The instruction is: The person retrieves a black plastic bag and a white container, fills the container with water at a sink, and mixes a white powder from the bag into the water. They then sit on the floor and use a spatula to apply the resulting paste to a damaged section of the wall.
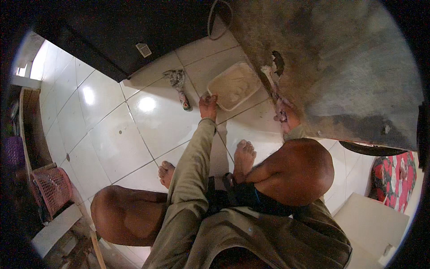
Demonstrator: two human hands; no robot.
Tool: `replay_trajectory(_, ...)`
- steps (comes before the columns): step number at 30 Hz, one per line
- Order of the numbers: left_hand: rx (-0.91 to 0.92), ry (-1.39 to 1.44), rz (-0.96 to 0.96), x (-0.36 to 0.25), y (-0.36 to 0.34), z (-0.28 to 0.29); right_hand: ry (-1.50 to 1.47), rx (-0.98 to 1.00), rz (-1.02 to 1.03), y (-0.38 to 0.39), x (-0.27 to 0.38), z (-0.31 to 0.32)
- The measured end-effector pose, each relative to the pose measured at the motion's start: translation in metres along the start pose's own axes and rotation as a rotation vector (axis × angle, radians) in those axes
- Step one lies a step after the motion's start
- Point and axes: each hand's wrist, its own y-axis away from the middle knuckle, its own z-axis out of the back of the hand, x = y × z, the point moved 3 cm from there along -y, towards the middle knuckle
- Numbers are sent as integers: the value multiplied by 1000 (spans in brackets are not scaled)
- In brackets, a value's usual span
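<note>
At the floor's middle is a rectangular pale tray point(239, 76) with beige contents, its surface smeared. My left hand point(208, 106) grips the tray's left rim with curled fingers. Under the stained grey slab, my right hand point(289, 117) is closed on a purplish, cloth-like thing point(277, 101), partly hidden by my knee and sleeve; a whitish narrow piece shows at its upper end. Left of the tray lies a brush-like thing point(175, 80) with grey bristly material and a coloured handle. I squat with both bare feet showing.
A black cabinet point(89, 22) stands ahead, a cable loop beside it. The stained slab point(345, 76) fills the upper right. A pink plastic basket point(53, 190) and wooden shelf are at left; red floral fabric point(392, 177) and a white box-like piece point(363, 224) are at lower right.
</note>
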Motion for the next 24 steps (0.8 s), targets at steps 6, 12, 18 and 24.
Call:
replay_trajectory(6, 9, 93, -8, 39, -13, 7, -111, -53, 119, 4, 31, -1)
replay_trajectory(12, -146, 54, -157, 54, -36, 24, -161, -24, 161, -8, 35, -17)
replay_trajectory(18, -60, 10, -38, 13, -9, 14, -117, 99, 199, 2, 26, -16)
replay_trajectory(24, 16, 135, 144, 5, 5, 15, -11, 136, 139, 34, 18, -36)
